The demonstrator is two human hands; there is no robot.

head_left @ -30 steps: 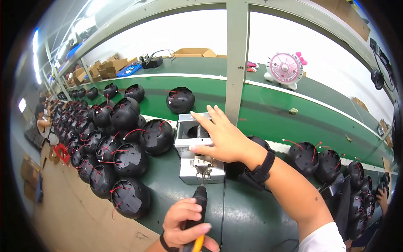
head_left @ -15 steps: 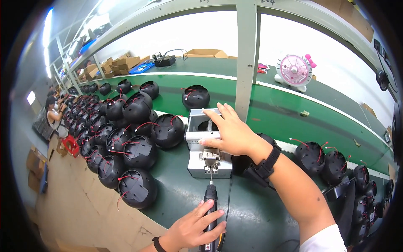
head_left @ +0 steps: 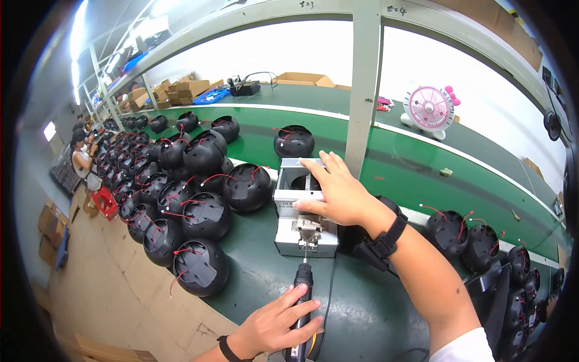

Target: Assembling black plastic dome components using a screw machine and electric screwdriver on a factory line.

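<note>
My left hand (head_left: 271,326) is closed around a black electric screwdriver (head_left: 303,276), its fingers lying along the barrel. The driver points away from me, and its thin bit reaches the metal front of a pale grey boxy machine (head_left: 286,232), which looks like a screw feeder. Whether a screw is on the bit is too small to tell. My right hand (head_left: 342,196) lies over the machine's top right side, fingers stretched out and thumb along its front edge. Just beyond the machine sits a round black shell (head_left: 294,142) with red wires.
Many black round shells (head_left: 202,268) with red wires crowd the left of the bench (head_left: 374,301). More shells (head_left: 447,233) stand at the right. A green conveyor belt (head_left: 416,163) runs behind, with a pink fan (head_left: 429,108) on the shelf. People (head_left: 84,160) are at the far left.
The whole view has shifted slightly, so the bench and machine appear a little further right. Both hands keep nearly the same places on the screwdriver and the machine.
</note>
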